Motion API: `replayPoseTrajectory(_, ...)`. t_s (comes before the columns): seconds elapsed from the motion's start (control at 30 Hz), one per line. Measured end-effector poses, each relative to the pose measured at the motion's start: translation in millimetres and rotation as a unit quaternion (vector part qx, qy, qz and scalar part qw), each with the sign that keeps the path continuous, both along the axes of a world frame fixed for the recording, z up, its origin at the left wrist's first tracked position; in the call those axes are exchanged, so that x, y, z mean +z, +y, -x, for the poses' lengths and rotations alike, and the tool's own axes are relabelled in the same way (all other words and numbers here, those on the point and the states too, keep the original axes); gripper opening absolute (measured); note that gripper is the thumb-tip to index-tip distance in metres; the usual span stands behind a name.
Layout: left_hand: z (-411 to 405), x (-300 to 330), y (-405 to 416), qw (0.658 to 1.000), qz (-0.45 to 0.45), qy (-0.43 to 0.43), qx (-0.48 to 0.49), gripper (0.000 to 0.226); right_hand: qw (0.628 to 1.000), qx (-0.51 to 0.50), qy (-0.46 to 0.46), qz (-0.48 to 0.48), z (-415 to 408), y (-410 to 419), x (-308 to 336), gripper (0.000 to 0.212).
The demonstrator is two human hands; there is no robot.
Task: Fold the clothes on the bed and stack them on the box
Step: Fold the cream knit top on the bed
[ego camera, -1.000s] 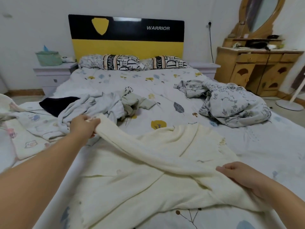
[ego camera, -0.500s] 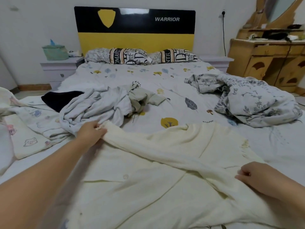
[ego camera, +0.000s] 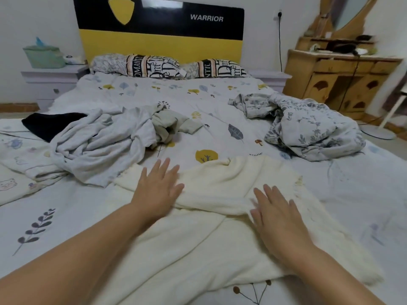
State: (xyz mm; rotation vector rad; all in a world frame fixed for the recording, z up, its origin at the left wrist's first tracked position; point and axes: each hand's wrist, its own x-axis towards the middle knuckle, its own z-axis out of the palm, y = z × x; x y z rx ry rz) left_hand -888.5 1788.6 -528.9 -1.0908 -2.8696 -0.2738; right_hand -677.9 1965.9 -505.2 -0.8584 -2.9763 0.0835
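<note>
Let go of the sleeve since a moment ago; left hand (ego camera: 157,190) and right hand (ego camera: 274,213) now released, pressing flat on the cream sweater (ego camera: 220,188) on the bed (ego camera: 66,216).

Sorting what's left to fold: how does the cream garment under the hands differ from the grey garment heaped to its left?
The cream garment lies spread flat, one part folded across; the grey garment is bunched in a crumpled heap. The left hand and right hand lie flat on the cream one; nothing touches the grey one. The cream one is nearest the person; the grey one sits further up. Both lie on the leaf-print bed cover.
</note>
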Motion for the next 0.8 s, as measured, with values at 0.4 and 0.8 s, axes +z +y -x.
replayPoseTrajectory(0.4,-8,0,7,0.993,0.119,-0.006,0.022,0.061,0.998,0.054,0.036,0.003,-27,-4,-9,0.078)
replayPoseTrajectory(0.8,-35,0,9,0.981,0.121,-0.150,-0.006,0.076,0.997,0.068,-0.033,0.007,-48,-26,24,0.035)
